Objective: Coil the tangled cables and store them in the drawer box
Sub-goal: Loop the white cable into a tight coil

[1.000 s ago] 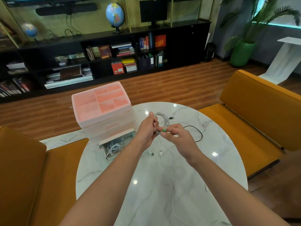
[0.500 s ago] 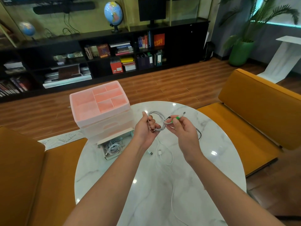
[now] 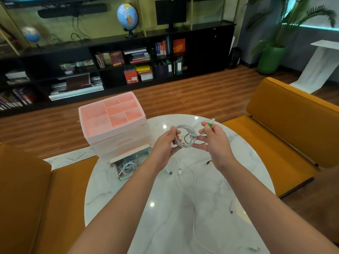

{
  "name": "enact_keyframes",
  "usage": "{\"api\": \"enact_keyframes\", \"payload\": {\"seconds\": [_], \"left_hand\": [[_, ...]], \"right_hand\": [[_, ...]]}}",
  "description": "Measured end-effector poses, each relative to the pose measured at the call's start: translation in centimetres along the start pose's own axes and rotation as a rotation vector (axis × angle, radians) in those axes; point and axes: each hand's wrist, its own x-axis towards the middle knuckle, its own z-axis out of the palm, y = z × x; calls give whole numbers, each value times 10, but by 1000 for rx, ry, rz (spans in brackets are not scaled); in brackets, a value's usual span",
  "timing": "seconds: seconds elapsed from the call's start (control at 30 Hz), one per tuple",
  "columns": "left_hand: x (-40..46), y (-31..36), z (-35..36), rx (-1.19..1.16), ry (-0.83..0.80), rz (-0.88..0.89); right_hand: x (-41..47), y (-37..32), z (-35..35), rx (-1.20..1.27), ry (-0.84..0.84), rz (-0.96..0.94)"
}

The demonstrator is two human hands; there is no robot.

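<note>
A coiled white cable (image 3: 184, 136) hangs above the round marble table (image 3: 247, 162). My left hand (image 3: 165, 142) grips the left side of the coil. My right hand (image 3: 214, 140) pinches the cable's green-tipped end (image 3: 209, 125) between thumb and fingers, with the plug pointing up and to the right. The pink drawer box (image 3: 111, 121) stands at the table's far left. Its bottom drawer (image 3: 128, 162) is pulled out and holds coiled white cables. Loose white cables (image 3: 187, 176) and a black cable (image 3: 208, 162) lie on the table below my hands.
Orange sofas sit on the left (image 3: 27, 189) and on the right (image 3: 293, 125) of the table. A white cable plug (image 3: 231, 209) lies near the table's right edge. A black bookshelf (image 3: 110, 66) lines the far wall.
My hands rose from the table with the cable. The loops now form a round coil in my left hand, and my right hand has drawn the green-tipped end out to the right.
</note>
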Motion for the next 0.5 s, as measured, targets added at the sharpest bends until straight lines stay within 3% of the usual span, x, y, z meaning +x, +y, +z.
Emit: {"api": "enact_keyframes", "payload": {"seconds": [0.23, 0.37, 0.5], "left_hand": [[7, 2, -4, 464, 37, 202], [11, 4, -7, 577, 71, 237], [8, 1, -4, 522, 91, 216]], "right_hand": [[2, 2, -2, -14, 20, 14], [1, 5, -2, -12, 33, 10], [4, 4, -2, 66, 125, 7]]}}
